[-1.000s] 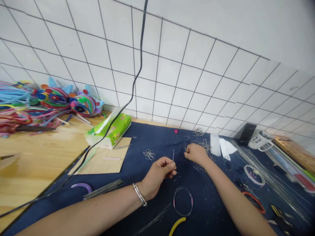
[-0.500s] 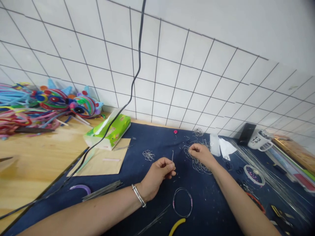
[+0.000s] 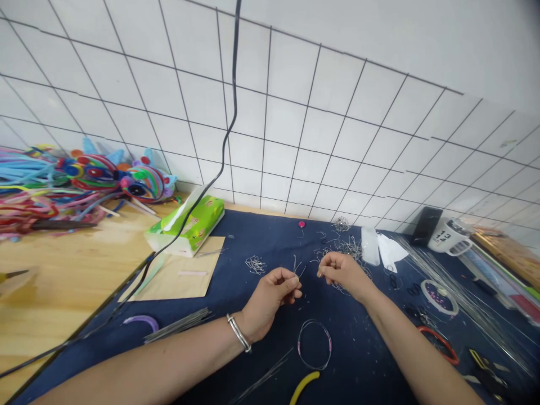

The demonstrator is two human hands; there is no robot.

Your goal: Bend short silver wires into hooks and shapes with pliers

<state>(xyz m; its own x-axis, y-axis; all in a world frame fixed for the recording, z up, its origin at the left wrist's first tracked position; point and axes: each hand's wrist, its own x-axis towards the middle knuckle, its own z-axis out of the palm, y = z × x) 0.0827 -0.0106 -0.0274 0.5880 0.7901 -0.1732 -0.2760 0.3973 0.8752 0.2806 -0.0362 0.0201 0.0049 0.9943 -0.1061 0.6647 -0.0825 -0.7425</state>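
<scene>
My left hand (image 3: 279,287) is closed in a pinch on bent wire pieces (image 3: 296,263), whose thin ends stick up past the fingertips. To its right, my right hand (image 3: 342,274) is also pinched, in front of a tangled pile of wire pieces (image 3: 352,247). A fine wire end shows beside its fingertips; whether it is held I cannot tell. A smaller heap of bent wires (image 3: 255,264) lies beyond my left hand. Nearer to me on the dark blue cloth (image 3: 358,360) rest a wire ring (image 3: 314,320) with pink parts and a yellow curved handle (image 3: 304,387).
A green tissue pack (image 3: 198,222) and brown paper (image 3: 189,287) are at left, crossed by a black cable (image 3: 223,152). Straight wires (image 3: 179,325) and a purple curved piece (image 3: 143,319) lie near my left forearm. At right stand a mug (image 3: 448,239) and a round beaded dish (image 3: 439,298).
My right hand has drawn slightly left and toward me, away from the wire pile. More wire ends now show at my left fingertips. The view has shifted slightly.
</scene>
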